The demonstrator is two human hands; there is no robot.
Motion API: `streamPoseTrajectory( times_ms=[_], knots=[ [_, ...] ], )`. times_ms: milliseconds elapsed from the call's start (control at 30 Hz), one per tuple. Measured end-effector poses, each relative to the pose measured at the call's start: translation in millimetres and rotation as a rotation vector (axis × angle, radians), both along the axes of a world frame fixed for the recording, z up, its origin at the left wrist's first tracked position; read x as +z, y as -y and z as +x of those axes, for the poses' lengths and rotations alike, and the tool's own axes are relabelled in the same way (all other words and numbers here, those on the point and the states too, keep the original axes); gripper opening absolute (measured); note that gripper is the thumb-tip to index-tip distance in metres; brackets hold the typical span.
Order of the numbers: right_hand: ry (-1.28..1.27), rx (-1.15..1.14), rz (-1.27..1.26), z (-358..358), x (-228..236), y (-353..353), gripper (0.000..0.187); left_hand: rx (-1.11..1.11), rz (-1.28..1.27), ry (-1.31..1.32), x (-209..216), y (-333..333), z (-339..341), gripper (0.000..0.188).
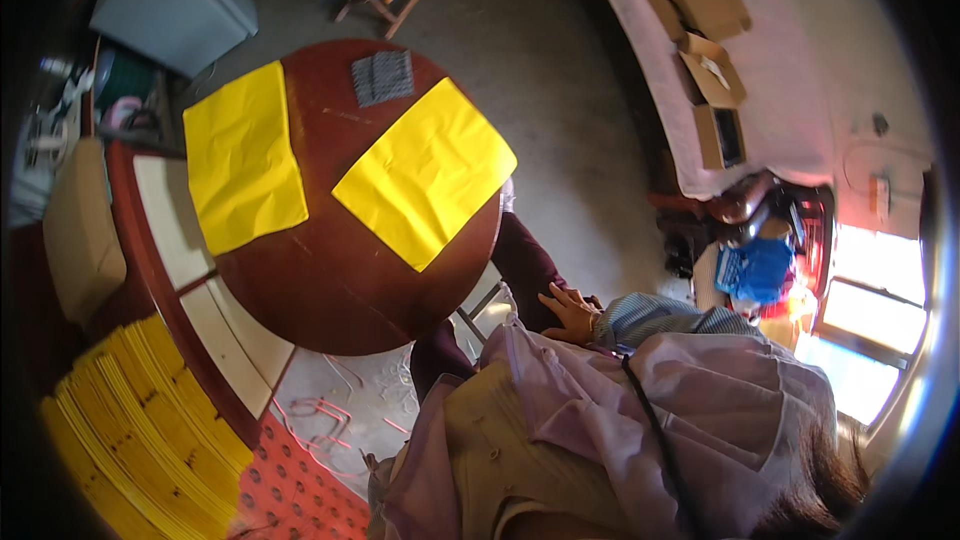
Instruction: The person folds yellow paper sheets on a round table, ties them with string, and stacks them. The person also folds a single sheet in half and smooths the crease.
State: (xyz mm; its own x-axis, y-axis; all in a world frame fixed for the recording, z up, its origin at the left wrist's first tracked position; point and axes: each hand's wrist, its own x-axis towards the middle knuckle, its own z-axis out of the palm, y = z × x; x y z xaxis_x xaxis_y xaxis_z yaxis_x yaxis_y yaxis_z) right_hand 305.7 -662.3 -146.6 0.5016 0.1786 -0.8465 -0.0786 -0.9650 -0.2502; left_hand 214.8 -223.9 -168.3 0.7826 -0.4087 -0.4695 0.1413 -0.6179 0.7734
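On a round red-brown table (340,300), the left yellow sheet (247,160) overhangs the rim, and the right yellow sheet (428,175) lies slanted with 1 corner past the edge; bare tabletop separates them. A small grey patterned piece (383,78) lies near the far rim. Both sheets are spread out, creased and unhandled, so work seems at rest; how much is left does not show. The right hand (572,316) rests open, fingers spread, on a dark trouser leg (528,258), well apart from the 2 sheets, which lie ahead and to its left. The left hand is out of view, its state unknown.
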Motion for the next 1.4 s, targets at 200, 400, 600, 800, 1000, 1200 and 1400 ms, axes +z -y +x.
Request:
streamPoseTrajectory(
  times_ms=[200, 400, 600, 800, 1000, 1200, 1400],
  knots=[
    [0.206, 0.332, -0.109, 90.6, -103.4, 61.2, 0.109, 0.052, -0.014, -0.025, -20.5, 47.5, -16.7, 0.041],
    [0.274, 0.22, 0.126, 174.5, -162.1, 105.5, 0.074, 0.173, -0.047, -0.003, -77.4, 77.0, -2.3, 0.04],
    [0.251, 0.239, 0.362, 225.3, -165.5, 109.0, 0.042, 0.07, 0.075, -0.042, -97.0, 64.1, -7.8, 0.039],
    [0.177, 0.35, 0.47, 259.3, -174.0, 107.5, 0.028, 0.006, 0.157, -0.027, -107.4, 54.2, -22.4, 0.053],
    [0.205, 0.462, 0.578, 267.7, -182.4, 123.6, 0.027, 0.013, 0.285, 0.203, -130.7, 58.9, -32.1, 0.055],
    [0.457, 0.412, 0.585, 232.3, -175.3, 139.9, 0.027, -0.016, 0.427, 0.422, -150.3, 72.3, -43.6, 0.048],
    [0.72, 0.28, 0.508, 199.0, -165.6, 143.6, 0.022, 0.561, 0.121, 0.558, -104.7, 118.3, -7.5, 0.021]
  ],
)
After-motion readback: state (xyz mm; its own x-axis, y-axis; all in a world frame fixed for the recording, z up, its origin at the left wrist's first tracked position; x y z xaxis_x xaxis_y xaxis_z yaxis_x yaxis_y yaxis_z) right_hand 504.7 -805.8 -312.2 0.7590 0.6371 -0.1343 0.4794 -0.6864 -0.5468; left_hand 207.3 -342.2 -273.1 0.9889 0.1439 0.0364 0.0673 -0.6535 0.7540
